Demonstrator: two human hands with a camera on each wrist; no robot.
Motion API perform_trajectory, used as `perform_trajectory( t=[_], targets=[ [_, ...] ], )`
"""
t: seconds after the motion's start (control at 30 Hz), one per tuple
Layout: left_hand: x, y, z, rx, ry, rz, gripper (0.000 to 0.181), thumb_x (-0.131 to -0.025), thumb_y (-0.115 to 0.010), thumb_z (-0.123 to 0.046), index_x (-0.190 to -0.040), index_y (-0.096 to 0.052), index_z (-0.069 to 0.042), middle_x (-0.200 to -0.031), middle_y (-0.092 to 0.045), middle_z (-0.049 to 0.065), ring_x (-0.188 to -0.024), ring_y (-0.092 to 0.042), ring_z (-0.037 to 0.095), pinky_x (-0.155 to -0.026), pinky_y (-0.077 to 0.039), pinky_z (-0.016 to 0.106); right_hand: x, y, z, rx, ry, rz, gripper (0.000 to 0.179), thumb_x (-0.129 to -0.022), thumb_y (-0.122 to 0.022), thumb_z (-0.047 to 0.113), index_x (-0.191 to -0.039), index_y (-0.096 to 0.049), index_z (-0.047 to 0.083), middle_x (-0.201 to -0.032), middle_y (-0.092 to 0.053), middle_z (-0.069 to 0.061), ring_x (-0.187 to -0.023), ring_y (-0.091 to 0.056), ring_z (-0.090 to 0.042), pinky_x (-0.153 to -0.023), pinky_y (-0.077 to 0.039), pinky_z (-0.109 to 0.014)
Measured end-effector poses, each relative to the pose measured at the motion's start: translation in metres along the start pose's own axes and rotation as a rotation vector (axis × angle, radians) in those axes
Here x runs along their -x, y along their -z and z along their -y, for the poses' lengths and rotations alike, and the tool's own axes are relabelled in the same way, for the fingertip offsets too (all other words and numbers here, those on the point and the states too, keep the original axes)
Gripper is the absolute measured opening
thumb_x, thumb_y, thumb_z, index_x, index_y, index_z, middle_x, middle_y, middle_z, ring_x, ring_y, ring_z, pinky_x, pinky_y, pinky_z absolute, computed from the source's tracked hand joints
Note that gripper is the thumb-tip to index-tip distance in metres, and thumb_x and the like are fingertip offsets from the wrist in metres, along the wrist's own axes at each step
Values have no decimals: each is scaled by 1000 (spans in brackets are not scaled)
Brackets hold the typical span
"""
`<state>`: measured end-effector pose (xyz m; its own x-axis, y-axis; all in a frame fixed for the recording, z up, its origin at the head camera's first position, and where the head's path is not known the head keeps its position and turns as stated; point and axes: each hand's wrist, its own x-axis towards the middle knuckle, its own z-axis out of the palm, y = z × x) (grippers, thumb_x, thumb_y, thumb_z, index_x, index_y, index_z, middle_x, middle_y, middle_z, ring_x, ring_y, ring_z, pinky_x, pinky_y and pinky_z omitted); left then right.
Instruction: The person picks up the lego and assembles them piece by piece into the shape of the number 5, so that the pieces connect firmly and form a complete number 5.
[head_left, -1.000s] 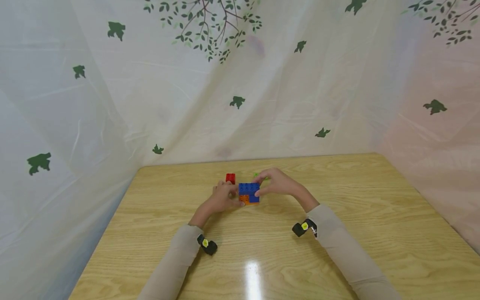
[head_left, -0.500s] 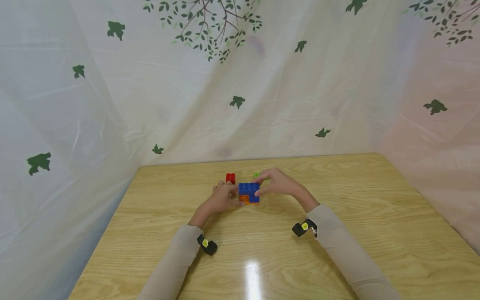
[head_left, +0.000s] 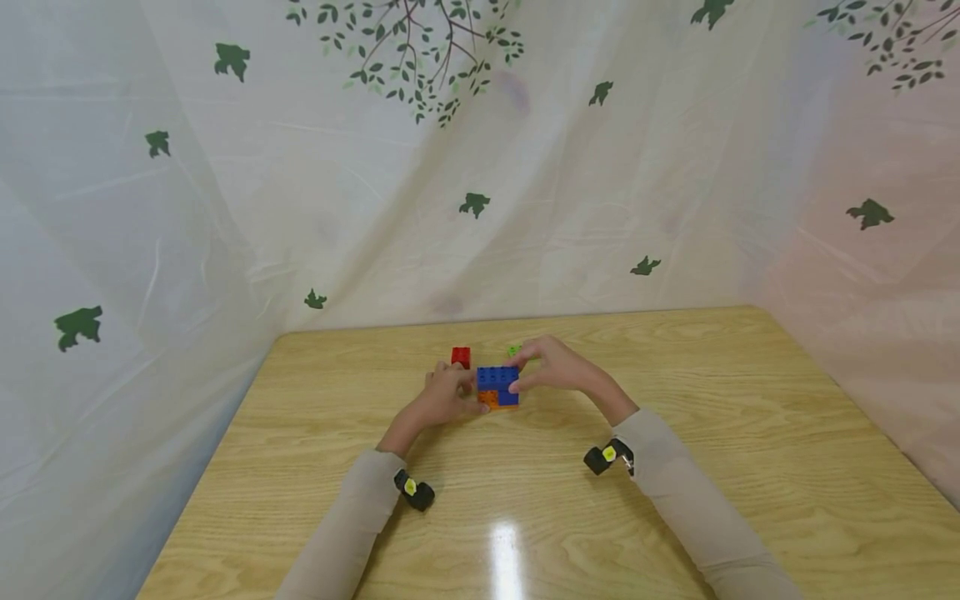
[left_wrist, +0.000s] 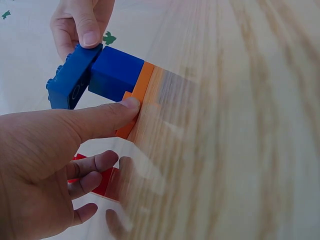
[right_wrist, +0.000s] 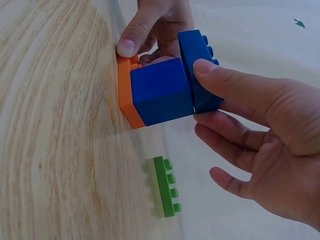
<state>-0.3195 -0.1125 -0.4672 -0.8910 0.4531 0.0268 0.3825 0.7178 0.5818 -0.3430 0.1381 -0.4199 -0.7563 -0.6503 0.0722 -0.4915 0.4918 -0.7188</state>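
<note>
A small stack of toy building bricks stands on the wooden table in front of me. At its base is a flat orange brick point(right_wrist: 126, 95), studs showing at the left end. On its right end sits a tall blue block point(right_wrist: 162, 90). A longer blue brick point(head_left: 497, 377) tops the block, overhanging the orange studs to the left. My left hand point(head_left: 442, 397) holds the orange brick at its left end, thumb on the near side; its other fingertips are partly hidden. My right hand point(head_left: 555, 365) pinches the right end of the top blue brick between thumb and fingers.
Behind my left hand a red brick point(head_left: 461, 357) stands on the table point(head_left: 480, 467). A thin green brick point(right_wrist: 165, 187) lies behind my right hand, largely covered in the head view. A pale curtain point(head_left: 390, 208) with leaf prints hangs along the table's back edge.
</note>
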Motion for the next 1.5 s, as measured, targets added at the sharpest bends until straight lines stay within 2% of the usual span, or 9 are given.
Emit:
perform_trajectory(
  t=[0.2,0.37,0.9,1.5],
  targets=[
    [0,1,0,11,-5,-5,35,-85,-84,-30,-112,-74,-10,-98,-61,6,-93,-39,22,-78,-24,36,0,-1,2,-23,-11,-2,40,-83,-86,19,-117,-75,2,-103,-72,-11,-105,-64,-41,-80,-50,-32],
    [0,0,0,12,-4,-6,35,-85,-84,-30,-113,-74,-11,-98,-61,6,-93,-39,23,-79,-24,37,-1,-1,1,-27,-12,-4,37,-83,-85,18,-116,-76,3,-104,-72,-10,-106,-64,-40,-85,-51,-35],
    [-2,0,2,5,-1,-11,34,-85,-85,-30,-110,-74,-10,-96,-61,5,-92,-39,22,-79,-23,36,-2,-3,-1,-20,-36,-13,36,-82,-86,17,-114,-76,3,-103,-70,-9,-107,-63,-40,-86,-50,-36],
    [-2,0,3,4,-11,-6,36,-85,-84,-31,-113,-74,-11,-97,-61,5,-92,-39,22,-79,-24,36,-2,-5,0,-16,-25,-24,33,-81,-87,14,-110,-76,3,-101,-71,-9,-107,-63,-41,-85,-48,-34]
  ],
)
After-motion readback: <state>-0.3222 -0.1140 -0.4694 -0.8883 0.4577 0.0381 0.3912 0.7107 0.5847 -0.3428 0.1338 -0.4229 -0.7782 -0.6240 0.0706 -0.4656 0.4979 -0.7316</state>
